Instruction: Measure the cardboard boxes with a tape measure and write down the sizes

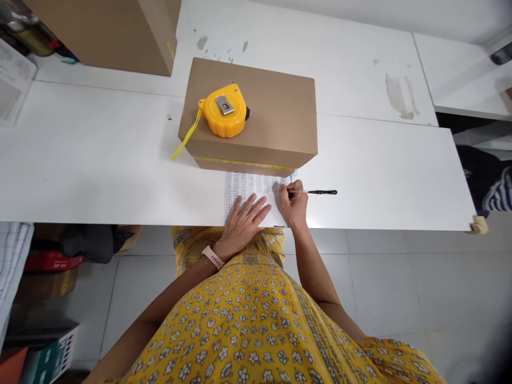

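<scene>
My right hand [295, 205] is closed around a pen [323, 192], its black end pointing to the right. The tip is down at the paper, mostly hidden by my fingers. Under both hands lies a sheet of paper [250, 184] covered in columns of small handwriting, its far part behind a cardboard box. My left hand [246, 218] rests flat on the sheet with its fingers spread. Just beyond the paper stands the closed brown cardboard box [280, 112]. A yellow tape measure [226, 114] with a yellow strap lies on top of the box.
The white table [380, 176] has its front edge close to my body. A larger cardboard box [116, 37] stands at the back left, with a clear plastic container [14, 80] further left. Dark and striped cloth [500, 189] shows beyond the right end.
</scene>
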### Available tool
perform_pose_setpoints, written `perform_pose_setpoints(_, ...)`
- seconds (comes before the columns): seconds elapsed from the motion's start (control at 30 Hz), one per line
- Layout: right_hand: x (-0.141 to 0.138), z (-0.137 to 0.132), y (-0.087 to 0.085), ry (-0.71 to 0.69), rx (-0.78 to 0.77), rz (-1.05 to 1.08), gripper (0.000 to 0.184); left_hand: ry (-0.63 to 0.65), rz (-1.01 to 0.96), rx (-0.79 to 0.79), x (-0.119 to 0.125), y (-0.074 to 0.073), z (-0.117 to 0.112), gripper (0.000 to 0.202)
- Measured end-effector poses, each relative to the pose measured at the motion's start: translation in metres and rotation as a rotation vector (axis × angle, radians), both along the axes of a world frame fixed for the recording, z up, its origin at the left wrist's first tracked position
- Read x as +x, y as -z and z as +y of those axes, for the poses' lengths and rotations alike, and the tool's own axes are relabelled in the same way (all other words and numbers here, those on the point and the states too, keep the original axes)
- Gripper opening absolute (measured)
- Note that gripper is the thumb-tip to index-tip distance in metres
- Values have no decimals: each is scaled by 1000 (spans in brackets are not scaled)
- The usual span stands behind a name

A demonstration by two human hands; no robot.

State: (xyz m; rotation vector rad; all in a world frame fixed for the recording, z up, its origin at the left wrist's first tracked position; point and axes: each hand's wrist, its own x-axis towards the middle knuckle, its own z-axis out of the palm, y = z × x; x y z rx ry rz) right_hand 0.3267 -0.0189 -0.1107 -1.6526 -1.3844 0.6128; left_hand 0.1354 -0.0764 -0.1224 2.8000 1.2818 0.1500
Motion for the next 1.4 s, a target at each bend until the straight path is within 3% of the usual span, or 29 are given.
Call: perform_pose_setpoints(1.4,1,0,2,24,-8,32,28,2,-26,28,0,2,0,70)
